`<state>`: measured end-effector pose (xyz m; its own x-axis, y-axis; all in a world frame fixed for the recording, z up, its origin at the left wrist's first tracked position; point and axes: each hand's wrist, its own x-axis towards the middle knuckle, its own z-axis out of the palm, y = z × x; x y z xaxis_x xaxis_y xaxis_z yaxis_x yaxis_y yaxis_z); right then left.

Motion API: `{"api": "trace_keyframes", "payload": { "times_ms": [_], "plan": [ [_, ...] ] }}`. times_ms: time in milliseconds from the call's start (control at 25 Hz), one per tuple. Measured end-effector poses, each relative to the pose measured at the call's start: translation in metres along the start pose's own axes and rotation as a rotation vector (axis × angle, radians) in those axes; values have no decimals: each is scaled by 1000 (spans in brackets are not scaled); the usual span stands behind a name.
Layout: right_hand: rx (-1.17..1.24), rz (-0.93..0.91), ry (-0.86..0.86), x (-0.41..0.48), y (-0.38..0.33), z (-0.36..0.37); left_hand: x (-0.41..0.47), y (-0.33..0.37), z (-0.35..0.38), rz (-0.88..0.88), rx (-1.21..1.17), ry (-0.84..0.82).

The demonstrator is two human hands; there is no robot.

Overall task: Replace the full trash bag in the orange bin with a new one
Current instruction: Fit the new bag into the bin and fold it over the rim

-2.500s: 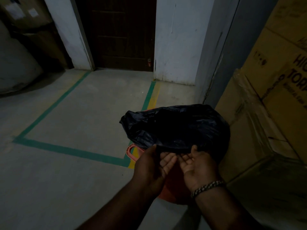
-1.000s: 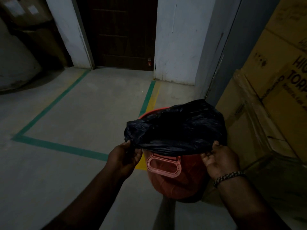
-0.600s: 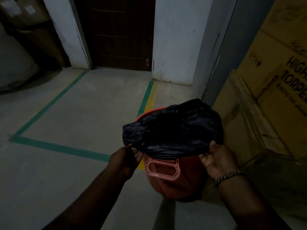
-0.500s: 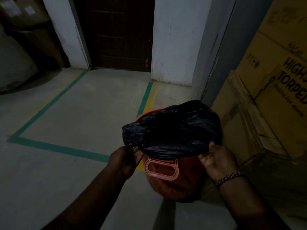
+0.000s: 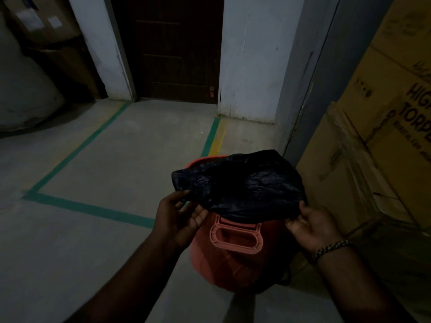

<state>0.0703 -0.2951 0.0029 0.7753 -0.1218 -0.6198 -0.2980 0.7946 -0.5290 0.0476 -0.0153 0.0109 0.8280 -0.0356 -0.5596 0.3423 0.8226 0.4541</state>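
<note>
One black bag [image 5: 240, 185] crosswise over bin [image 5: 224, 264]

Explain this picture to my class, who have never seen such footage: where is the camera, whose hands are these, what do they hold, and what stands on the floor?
There is no machine here. A person wears a wide-angle camera on the head, so the one picture looks forward and down at that person's own bare hands. The left hand and the right hand each pinch an edge of a black plastic bag, spread between them over the mouth of an orange bin. The bin stands on a grey floor marked with green tape, and its handle faces the camera. Cardboard boxes are stacked to the right, and a dark door is at the back. The light is dim and the bag covers the bin, so its inside cannot be seen.
</note>
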Motion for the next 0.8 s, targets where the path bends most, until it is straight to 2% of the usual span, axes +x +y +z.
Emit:
{"api": "trace_keyframes", "payload": {
  "times_ms": [200,240,320,400,480,560,800],
  "plan": [
    [63,-25,-14,11,-2,0,-10,-5,9,50,-156,-20],
    [-5,-23,14,12,-1,-2,-11,-7,11,59,-173,-25],
    [-303,12,63,8,7,-7,-9,-13,13,63,-199,-58],
    [-619,134,-7,-4,22,-7,-8,-20,16,54,-236,-87],
    [-740,302,-114,-19,37,-4,-8,-26,20,43,-275,-111],
    [-693,391,-219,-32,53,2,-10,-30,25,28,-275,-134],
    [-229,194,-380,-54,95,23,-12,-44,30,-48,-232,-184]
  ]
}}
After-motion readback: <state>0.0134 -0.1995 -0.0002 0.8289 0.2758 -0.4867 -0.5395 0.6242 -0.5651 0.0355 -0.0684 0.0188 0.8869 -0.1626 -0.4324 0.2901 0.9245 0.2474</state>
